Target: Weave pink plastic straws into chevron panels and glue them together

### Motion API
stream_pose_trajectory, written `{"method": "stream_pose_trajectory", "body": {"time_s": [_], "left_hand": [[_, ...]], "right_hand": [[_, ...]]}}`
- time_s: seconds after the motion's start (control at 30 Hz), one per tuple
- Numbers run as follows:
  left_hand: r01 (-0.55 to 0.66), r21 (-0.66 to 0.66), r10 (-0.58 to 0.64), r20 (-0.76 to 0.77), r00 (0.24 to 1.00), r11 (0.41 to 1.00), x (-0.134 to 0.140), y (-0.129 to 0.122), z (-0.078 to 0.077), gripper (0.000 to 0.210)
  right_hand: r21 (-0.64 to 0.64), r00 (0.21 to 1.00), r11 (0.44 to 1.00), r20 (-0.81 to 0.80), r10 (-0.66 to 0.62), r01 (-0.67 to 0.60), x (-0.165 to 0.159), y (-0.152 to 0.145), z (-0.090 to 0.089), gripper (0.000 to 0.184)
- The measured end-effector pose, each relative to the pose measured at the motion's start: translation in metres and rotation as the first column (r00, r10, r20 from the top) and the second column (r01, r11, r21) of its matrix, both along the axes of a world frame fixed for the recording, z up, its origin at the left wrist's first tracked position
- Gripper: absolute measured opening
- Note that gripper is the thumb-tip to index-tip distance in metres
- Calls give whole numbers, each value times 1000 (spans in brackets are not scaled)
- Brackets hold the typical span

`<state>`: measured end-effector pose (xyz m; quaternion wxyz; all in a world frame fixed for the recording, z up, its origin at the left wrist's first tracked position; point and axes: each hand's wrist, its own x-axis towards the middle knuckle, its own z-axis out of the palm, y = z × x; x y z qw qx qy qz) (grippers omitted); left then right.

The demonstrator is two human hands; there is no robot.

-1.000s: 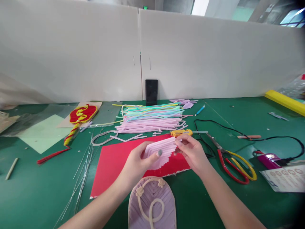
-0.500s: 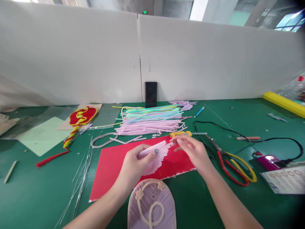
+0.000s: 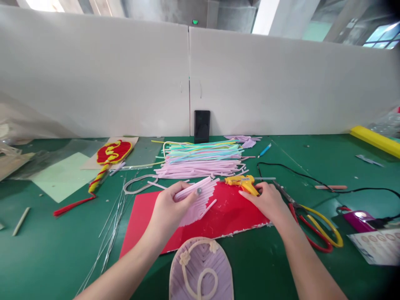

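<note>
My left hand pinches a panel of pale pink pipe cleaners laid side by side, its right edge stepped. One loose pink piece slants off the panel's lower right edge. My right hand has its thumb and fingers around the handle of a yellow hot glue gun, whose nozzle points left. Both rest over a red board with a ragged white front edge. Nearest me lies a rounded lilac pipe-cleaner piece with cream looped trim and small flowers.
Behind the board are pipe cleaners in pink, blue and green. Scissors and a black cable lie on the right. A red and yellow fan and thin wires are on the left. A phone leans on the partition.
My right hand has moved from beside the panel, down and right to the glue gun handle, and closed on it. A loose pink piece now sticks out at the panel's lower right.
</note>
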<state>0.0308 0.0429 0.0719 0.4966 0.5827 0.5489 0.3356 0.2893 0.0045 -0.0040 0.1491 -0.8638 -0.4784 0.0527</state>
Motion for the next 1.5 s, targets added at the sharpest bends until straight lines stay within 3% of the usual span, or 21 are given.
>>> {"method": "stream_pose_trajectory", "body": {"time_s": [0.1,0.2,0.33,0.4,0.5,0.63,0.77,0.93,1.07,1.23,1.5], "left_hand": [[-39,30,40,-9,999,999,0,-2,4,28],[-36,62,37,-11,999,997,1,-4,5,27],[-29,67,30,-8,1000,997,1,-5,5,28],[-26,61,27,-17,1000,998,0,-2,3,29],[11,51,-8,-60,998,999,-3,3,2,28],[67,41,-62,-116,991,997,-6,8,1,26],[66,48,-58,-150,987,997,-6,8,-1,24],[84,109,-63,-179,982,991,-3,5,-7,24],[100,124,-73,-208,975,987,-3,4,-9,25],[89,131,-60,-212,975,987,-3,4,-9,24],[98,166,-58,-229,972,981,-2,3,-11,21]], "right_hand": [[38,996,999,91,21,-25,-5,0,-5,66],[111,984,993,175,26,-46,-5,2,-12,51],[214,984,973,171,51,-88,0,4,-12,32],[259,994,964,104,35,-61,0,3,-5,32],[379,993,925,-118,5,41,-6,2,8,37],[551,893,833,-399,207,53,-19,0,21,45],[580,835,814,-460,302,25,-28,0,27,54],[668,862,741,-332,382,-70,-36,-4,29,56],[672,921,709,-106,376,-212,-39,-6,29,50],[694,930,650,80,357,-309,-38,-6,29,46],[683,918,627,180,353,-375,-41,-7,30,45]]}}
